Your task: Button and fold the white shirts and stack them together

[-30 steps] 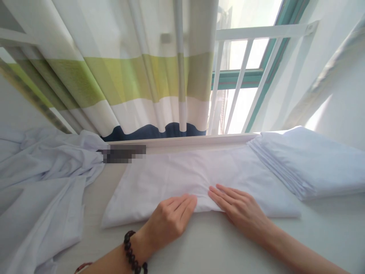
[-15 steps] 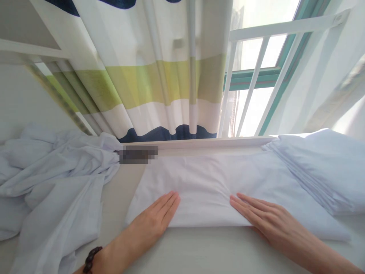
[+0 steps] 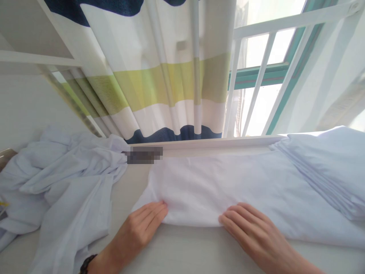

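Observation:
A folded white cloth (image 3: 194, 190) lies flat across the middle of the pale surface. At its near left edge, my left hand (image 3: 145, 224) has its fingers bent together over the fabric, gripping the edge. My right hand (image 3: 248, 228) holds the near edge farther right, fingers pressed together and curled over it; the thumbs of both hands are hidden. A dark bracelet (image 3: 87, 263) circles my left wrist. Light wrinkles run through the cloth between and above the hands.
Crumpled white fabric (image 3: 71, 190) lies on the left. A folded white stack (image 3: 330, 163) is at the right, touching the cloth. A pixelated dark item (image 3: 144, 155) rests near the back ledge (image 3: 205, 144). Behind stand a striped curtain (image 3: 171, 83) and white rails (image 3: 261, 76).
Both hands have moved toward the cloth's near edge, and their flat fingers have curled over it. The right hand has also shifted left. The view has shifted slightly left.

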`<state>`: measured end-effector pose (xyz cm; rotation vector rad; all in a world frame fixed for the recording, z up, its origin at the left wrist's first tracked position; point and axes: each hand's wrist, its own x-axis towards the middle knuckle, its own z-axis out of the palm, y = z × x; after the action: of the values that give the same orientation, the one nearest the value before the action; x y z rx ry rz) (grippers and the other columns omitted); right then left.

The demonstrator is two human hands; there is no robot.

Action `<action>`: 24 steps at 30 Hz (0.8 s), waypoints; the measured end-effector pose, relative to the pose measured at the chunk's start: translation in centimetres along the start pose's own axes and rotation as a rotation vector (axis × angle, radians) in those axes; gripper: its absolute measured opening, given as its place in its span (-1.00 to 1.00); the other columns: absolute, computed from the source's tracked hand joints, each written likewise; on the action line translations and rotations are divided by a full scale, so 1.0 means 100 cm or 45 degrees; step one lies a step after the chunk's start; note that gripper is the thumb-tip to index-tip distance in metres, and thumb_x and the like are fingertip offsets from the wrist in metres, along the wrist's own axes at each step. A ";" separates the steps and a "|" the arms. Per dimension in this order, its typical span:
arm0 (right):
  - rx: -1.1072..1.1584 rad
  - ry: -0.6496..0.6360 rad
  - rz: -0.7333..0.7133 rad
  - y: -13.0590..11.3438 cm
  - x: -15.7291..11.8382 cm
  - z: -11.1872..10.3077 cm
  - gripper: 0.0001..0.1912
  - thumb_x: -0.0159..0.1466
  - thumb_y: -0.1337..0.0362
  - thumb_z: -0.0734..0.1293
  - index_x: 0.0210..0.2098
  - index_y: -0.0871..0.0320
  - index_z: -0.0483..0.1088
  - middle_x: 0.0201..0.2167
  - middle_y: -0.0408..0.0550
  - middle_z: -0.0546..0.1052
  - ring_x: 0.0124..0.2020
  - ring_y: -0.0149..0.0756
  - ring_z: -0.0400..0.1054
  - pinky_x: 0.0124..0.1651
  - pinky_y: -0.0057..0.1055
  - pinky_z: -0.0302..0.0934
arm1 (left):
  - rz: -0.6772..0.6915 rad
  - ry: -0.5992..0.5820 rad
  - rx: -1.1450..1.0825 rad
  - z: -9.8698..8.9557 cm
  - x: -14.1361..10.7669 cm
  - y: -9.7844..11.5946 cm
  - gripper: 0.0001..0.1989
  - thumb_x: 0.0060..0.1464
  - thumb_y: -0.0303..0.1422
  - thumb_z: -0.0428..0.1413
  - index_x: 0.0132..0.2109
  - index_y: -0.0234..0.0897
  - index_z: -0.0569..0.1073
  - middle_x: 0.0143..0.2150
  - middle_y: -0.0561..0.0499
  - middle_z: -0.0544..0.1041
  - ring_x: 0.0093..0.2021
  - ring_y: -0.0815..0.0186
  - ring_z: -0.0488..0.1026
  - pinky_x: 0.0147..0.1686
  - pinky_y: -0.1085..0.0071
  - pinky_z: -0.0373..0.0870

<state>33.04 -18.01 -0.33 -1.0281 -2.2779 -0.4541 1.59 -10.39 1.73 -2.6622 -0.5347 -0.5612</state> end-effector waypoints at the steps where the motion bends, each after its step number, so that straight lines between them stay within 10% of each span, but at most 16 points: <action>1: 0.029 0.004 -0.019 0.000 0.001 0.000 -0.68 0.34 0.50 0.07 -0.14 0.24 0.42 -0.35 0.00 0.58 -0.31 -0.21 0.47 -0.13 -0.24 0.33 | 0.028 -0.007 -0.007 -0.001 -0.002 -0.001 -0.60 0.27 -0.61 -0.20 0.13 -0.34 0.36 -0.07 -0.09 0.58 -0.01 0.30 0.50 0.02 0.39 0.48; 7: 0.040 -0.072 -0.009 0.005 -0.006 0.000 -0.69 0.34 0.46 0.09 -0.09 0.17 0.41 -0.34 0.00 0.57 -0.34 -0.25 0.44 -0.19 -0.32 0.32 | -0.090 -0.245 0.104 -0.009 -0.016 -0.004 -0.45 0.19 -0.67 -0.23 0.25 -0.26 0.26 0.11 -0.04 0.50 0.10 0.31 0.43 0.08 0.38 0.42; 15: 0.057 0.010 0.090 -0.001 0.007 -0.012 -0.46 0.44 0.30 -0.14 -0.30 0.10 0.43 -0.51 -0.05 0.50 -0.56 -0.30 0.35 -0.48 -0.39 0.26 | -0.311 -0.352 0.170 -0.028 -0.046 -0.012 -0.50 0.00 -0.72 -0.14 -0.07 -0.19 0.48 -0.24 0.01 0.58 -0.26 0.26 0.49 -0.20 0.33 0.45; 20: 0.253 -0.277 0.243 -0.005 0.044 -0.014 -0.56 0.43 0.18 0.04 -0.46 0.06 0.41 -0.54 -0.10 0.47 -0.53 -0.31 0.38 -0.44 -0.40 0.29 | -0.206 -0.558 -0.038 -0.056 0.004 -0.005 -0.56 0.12 -0.41 0.01 0.16 -0.23 0.35 0.12 -0.10 0.47 0.09 0.13 0.40 0.01 0.20 0.36; 24: 0.152 -0.351 0.391 0.010 0.082 0.013 -0.60 0.42 0.21 0.04 -0.05 0.17 0.45 -0.14 0.08 0.56 -0.15 -0.15 0.46 -0.11 -0.21 0.34 | -0.483 -0.463 -0.062 -0.010 0.069 -0.005 -0.56 0.22 -0.47 -0.15 0.20 -0.43 0.30 0.31 -0.24 0.24 0.30 0.10 0.17 0.22 0.08 0.16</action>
<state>29.00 -12.11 4.03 -1.4206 -2.2899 -0.0505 6.90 -8.43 5.77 -2.7346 -1.1584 -0.1838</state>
